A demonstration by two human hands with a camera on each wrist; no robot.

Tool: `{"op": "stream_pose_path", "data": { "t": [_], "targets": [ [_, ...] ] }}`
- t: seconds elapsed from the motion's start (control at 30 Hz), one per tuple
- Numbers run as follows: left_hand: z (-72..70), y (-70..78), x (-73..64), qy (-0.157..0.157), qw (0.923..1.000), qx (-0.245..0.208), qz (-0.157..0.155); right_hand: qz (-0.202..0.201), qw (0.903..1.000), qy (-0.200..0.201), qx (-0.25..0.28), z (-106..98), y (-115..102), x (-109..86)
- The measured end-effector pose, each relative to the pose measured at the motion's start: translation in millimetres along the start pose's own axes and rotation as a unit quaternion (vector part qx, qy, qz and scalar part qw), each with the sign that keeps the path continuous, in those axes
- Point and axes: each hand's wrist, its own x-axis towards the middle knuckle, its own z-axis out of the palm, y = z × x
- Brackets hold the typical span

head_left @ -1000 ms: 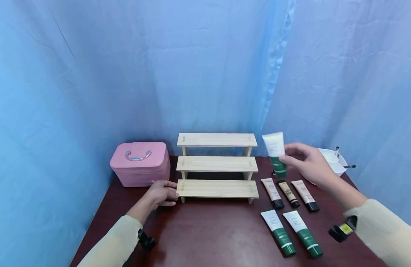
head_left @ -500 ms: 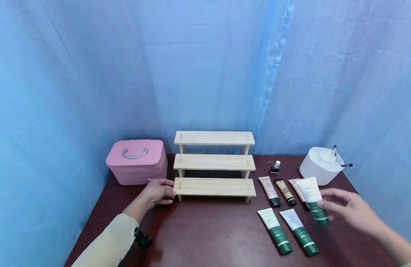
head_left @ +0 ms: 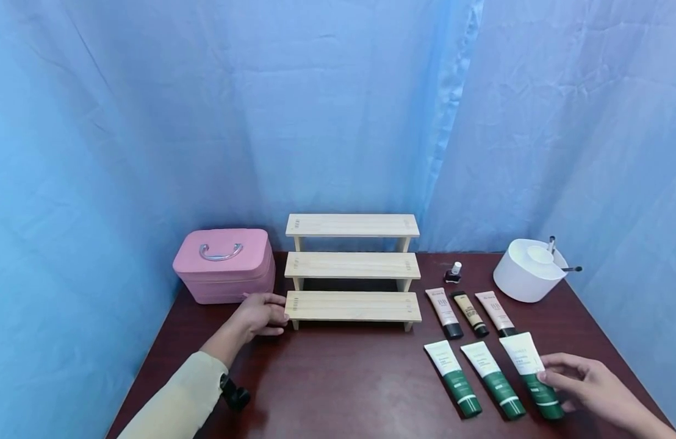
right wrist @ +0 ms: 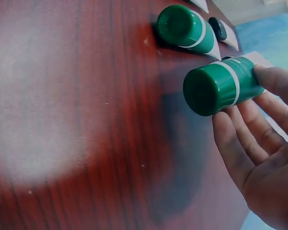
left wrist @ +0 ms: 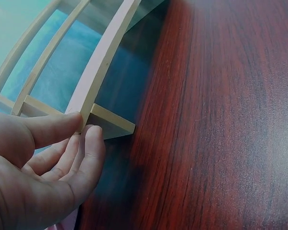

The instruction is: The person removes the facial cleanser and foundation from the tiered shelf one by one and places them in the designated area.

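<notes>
My left hand is at the left end of a three-step wooden display stand. In the left wrist view its thumb lies on top of the lowest board and the fingers curl below, pinching the corner. At the front right, my right hand holds a white-and-green squeeze tube, cap toward me. The right wrist view has the thumb on one side of this tube and the fingers under it. Two matching tubes, a left one and a middle one, lie beside it.
Behind them lie two pink BB tubes with a tan tube between. A nail polish bottle and white brush holder stand farther back. A pink case is at left; blue curtains hang behind the table.
My right hand has carried the tube from beside the stand, right and toward me, down to the row of green tubes. The left hand has stayed on the stand.
</notes>
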Motion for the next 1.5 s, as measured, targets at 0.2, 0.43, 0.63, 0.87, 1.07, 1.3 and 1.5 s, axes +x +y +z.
{"op": "stream_pose_path", "data": {
  "t": [0.2, 0.43, 0.63, 0.87, 1.07, 1.3, 1.5],
  "targets": [
    [-1.2, -0.7, 0.0, 0.000, 1.0000, -0.004, -0.004, 0.035, 0.9993, -0.012, 0.010, 3, 9, 2.7],
    [-1.4, -0.8, -0.9, 0.000, 1.0000, -0.003, 0.000, 0.060, 0.9980, -0.021, 0.006, 4, 17, 6.7],
    [-2.1, 0.4, -1.3, -0.002, 1.0000, -0.002, -0.003, 0.073, 0.9971, -0.022, -0.005, 5, 15, 7.4],
    [-3.4, -0.8, -0.7, 0.002, 0.9999, -0.001, -0.011, 0.099, 0.9949, -0.019, 0.004, 3, 12, 9.4],
    [-3.5, 0.0, -1.3, 0.006, 0.9999, -0.004, -0.012, 0.096, 0.9952, -0.018, -0.010, 2, 14, 8.8],
    [-2.3, -1.9, -2.0, 0.005, 0.9999, -0.008, -0.007, 0.102, 0.9944, -0.006, -0.026, 2, 19, 8.4],
    [-4.6, -9.3, -2.6, 0.006, 0.9999, 0.005, 0.011, 0.107, 0.9939, -0.005, -0.027, 2, 21, 6.1]
  ]
}}
